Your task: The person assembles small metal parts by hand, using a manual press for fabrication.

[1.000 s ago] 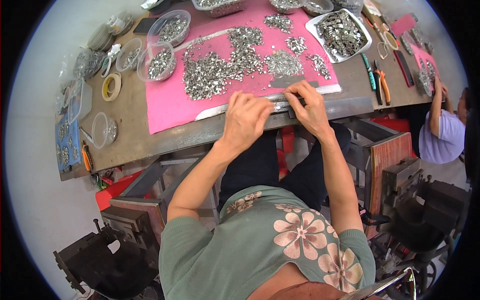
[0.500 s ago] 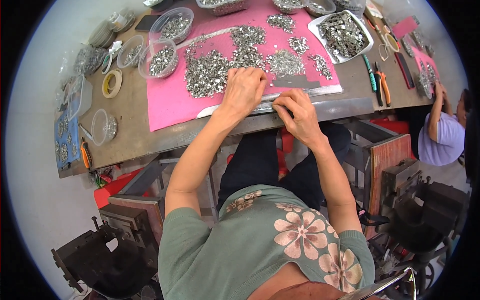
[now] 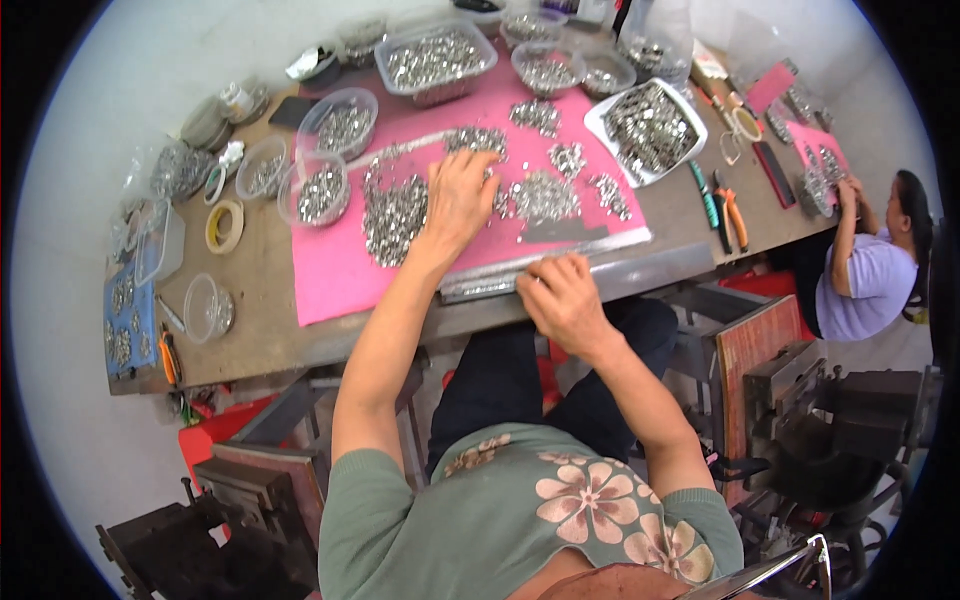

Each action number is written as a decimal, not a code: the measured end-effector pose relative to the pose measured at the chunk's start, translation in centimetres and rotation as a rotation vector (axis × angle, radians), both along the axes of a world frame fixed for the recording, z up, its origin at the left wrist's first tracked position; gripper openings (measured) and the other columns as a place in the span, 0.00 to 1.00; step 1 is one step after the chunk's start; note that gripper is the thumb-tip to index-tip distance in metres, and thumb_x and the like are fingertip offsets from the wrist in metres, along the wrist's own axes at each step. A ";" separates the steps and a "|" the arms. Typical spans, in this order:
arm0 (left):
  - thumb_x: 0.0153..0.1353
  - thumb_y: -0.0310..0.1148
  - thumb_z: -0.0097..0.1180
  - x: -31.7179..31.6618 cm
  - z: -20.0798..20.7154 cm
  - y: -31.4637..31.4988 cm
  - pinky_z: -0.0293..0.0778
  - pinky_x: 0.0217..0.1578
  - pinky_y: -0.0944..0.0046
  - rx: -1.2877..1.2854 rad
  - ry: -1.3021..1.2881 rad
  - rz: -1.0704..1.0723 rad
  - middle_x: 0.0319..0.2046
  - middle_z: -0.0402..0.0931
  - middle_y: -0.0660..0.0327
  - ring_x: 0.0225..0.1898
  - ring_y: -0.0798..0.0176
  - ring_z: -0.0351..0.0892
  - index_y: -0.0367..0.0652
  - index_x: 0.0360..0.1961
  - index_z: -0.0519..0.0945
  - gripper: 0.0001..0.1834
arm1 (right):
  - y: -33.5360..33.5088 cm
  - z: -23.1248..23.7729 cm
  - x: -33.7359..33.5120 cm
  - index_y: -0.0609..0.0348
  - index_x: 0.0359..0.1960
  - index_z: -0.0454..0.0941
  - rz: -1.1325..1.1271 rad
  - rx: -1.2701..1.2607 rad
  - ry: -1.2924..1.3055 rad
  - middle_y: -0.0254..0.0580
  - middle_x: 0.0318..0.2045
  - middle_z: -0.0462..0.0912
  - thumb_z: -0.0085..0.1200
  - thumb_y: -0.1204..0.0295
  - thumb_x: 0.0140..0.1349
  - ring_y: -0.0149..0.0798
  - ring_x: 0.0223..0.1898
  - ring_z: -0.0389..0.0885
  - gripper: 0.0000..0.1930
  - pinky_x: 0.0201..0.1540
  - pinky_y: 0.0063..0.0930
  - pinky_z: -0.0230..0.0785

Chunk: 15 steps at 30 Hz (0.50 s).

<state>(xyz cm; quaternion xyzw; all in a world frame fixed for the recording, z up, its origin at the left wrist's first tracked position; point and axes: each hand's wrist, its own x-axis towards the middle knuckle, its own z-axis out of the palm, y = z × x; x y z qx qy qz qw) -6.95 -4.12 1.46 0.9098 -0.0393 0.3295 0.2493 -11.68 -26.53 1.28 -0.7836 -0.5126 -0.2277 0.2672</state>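
My left hand (image 3: 460, 198) hovers low over the pink mat (image 3: 325, 285), among piles of small shiny metal pieces. Its fingers are bent, and their tips and anything between them are hidden. One large pile (image 3: 390, 222) lies just left of it, another pile (image 3: 473, 140) just beyond. A paler heap of thin slivers (image 3: 545, 197) is to its right. At the table's front edge, my right hand (image 3: 565, 305) has its fingers closed at the right end of a narrow metal strip (image 3: 480, 287); what they pinch is too small to make out.
Clear tubs of metal pieces, such as this one (image 3: 320, 193), line the back and left. A white tray (image 3: 690, 152) of pieces stands right, beside orange-handled pliers (image 3: 733, 215). A tape roll (image 3: 224, 227) lies left. Another person (image 3: 870, 265) works at far right.
The view has shifted, showing more of the table's back. My left hand has left the metal strip and moved up over the piles; my right hand stays by the strip.
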 end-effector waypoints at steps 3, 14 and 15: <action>0.63 0.27 0.60 -3.7 0.5 -0.5 0.65 0.48 0.53 -0.055 -0.040 -0.050 0.37 0.81 0.59 0.42 0.54 0.78 0.45 0.45 0.83 0.10 | -0.7 -0.2 -0.1 0.59 0.45 0.80 0.034 0.027 0.008 0.41 0.39 0.78 0.63 0.74 0.56 0.43 0.42 0.78 0.14 0.52 0.41 0.66; 0.57 0.31 0.68 -13.0 -2.1 -4.4 0.65 0.52 0.53 -0.141 -0.026 -0.042 0.44 0.79 0.58 0.46 0.53 0.76 0.43 0.46 0.83 0.15 | 0.9 0.2 18.5 0.61 0.41 0.86 -0.236 0.150 0.326 0.52 0.33 0.82 0.56 0.75 0.64 0.55 0.38 0.82 0.08 0.42 0.43 0.73; 0.57 0.32 0.69 -12.8 -2.2 -4.5 0.65 0.52 0.53 -0.116 -0.026 -0.039 0.43 0.79 0.58 0.46 0.53 0.76 0.44 0.46 0.83 0.16 | 1.4 -0.3 20.0 0.61 0.41 0.86 -0.239 0.151 0.323 0.52 0.33 0.82 0.56 0.75 0.64 0.55 0.38 0.82 0.08 0.42 0.43 0.73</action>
